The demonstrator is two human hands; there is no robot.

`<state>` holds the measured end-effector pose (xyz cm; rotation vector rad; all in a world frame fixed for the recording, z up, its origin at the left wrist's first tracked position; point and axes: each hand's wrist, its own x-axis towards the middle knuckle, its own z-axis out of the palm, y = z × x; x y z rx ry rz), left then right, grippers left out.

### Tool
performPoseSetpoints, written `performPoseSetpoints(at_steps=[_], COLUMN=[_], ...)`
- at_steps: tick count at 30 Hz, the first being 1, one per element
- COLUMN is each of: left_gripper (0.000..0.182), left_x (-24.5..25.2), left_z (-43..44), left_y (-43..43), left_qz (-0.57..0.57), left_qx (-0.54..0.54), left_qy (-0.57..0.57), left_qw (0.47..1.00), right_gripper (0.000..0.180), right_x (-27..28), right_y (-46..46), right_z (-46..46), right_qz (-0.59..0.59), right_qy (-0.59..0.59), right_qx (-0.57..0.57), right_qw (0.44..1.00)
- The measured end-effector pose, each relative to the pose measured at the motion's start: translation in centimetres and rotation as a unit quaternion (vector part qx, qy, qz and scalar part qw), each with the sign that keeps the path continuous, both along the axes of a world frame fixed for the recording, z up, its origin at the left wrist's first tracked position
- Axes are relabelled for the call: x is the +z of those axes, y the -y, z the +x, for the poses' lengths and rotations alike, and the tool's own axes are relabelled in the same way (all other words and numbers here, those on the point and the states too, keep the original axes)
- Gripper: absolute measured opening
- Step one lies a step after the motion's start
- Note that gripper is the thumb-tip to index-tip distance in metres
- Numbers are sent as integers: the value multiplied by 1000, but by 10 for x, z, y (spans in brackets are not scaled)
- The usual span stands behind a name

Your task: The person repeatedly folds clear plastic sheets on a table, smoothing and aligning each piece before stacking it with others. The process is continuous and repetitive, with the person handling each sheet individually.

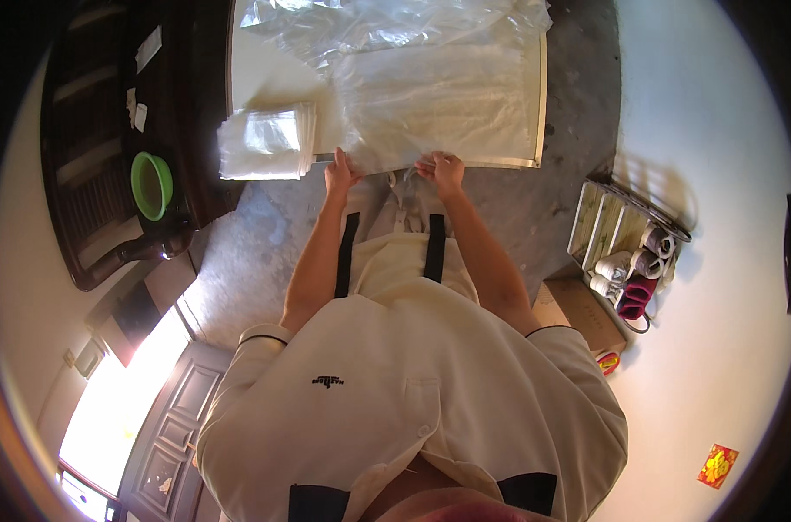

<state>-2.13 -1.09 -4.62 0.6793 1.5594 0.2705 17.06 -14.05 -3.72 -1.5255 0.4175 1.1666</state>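
Note:
A large transparent plastic sheet or bag [434,104] lies flat over the right part of a white tabletop [274,72]. At its near edge, my left hand [341,173] pinches the film at the left corner, thumb pointing away from me. My right hand [442,171] grips the same edge farther right, with a bit of film hanging between its fingers. To the left of my left hand, a stack of folded transparent plastic bags [265,143] juts over the table's near edge. Crumpled plastic film [402,23] is heaped at the far side.
On the left, a dark wooden bench [173,117] holds a green plastic basin [152,186] and scraps of paper. A shoe rack [607,225] with several shoes and a cardboard box [584,313] stand by the right wall. Behind me at left is a panelled door [177,430].

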Motion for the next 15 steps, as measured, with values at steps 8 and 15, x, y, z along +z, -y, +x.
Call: performPoseSetpoints(at_steps=[8, 15], left_gripper=[27, 23], left_x=[-10, 25], left_z=[-10, 10], left_y=[-14, -10], left_qz=[29, -23], left_qx=[-154, -101], left_qy=[0, 77], left_qw=[988, 992], right_gripper=[22, 39], right_x=[-13, -31], right_y=[1, 15], right_z=[-4, -13], right_qz=[-70, -74], right_qy=[52, -116], right_qx=[50, 25], right_qw=[995, 990])
